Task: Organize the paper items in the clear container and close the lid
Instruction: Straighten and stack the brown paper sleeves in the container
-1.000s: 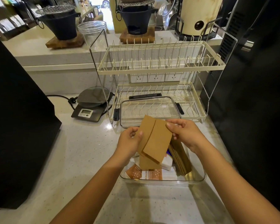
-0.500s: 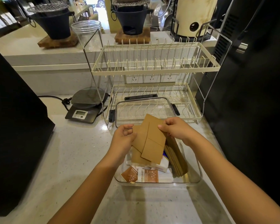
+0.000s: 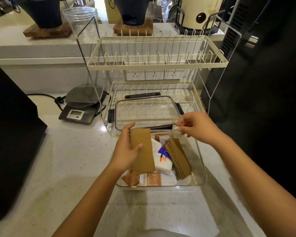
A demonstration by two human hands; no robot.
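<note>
A clear container (image 3: pixel 201 175) stands open on the counter in front of me. My left hand (image 3: pixel 125 151) grips a small stack of brown paper sleeves (image 3: pixel 143 156) over its left half. More brown sleeves (image 3: pixel 178 156) lean on edge in the right half. A white tissue pack (image 3: pixel 162 162) and orange-brown printed packets (image 3: pixel 142 179) lie on the bottom. My right hand (image 3: pixel 196 127) hovers over the far right corner and pinches a small white piece (image 3: pixel 175 128). The clear lid (image 3: pixel 145 113) with black latches rests on the dish rack's lower shelf.
A cream two-tier dish rack (image 3: pixel 154 64) stands just behind the container. A digital scale (image 3: pixel 80 106) with a cord sits to its left. Black appliances flank the counter at left (image 3: pixel 10 137) and right (image 3: pixel 263 82). Dark pots on wooden bases stand on the back ledge.
The two brown sleeves have been squared into one stack, now held by my left hand alone. My right hand let go, moved right and picked up a small white piece.
</note>
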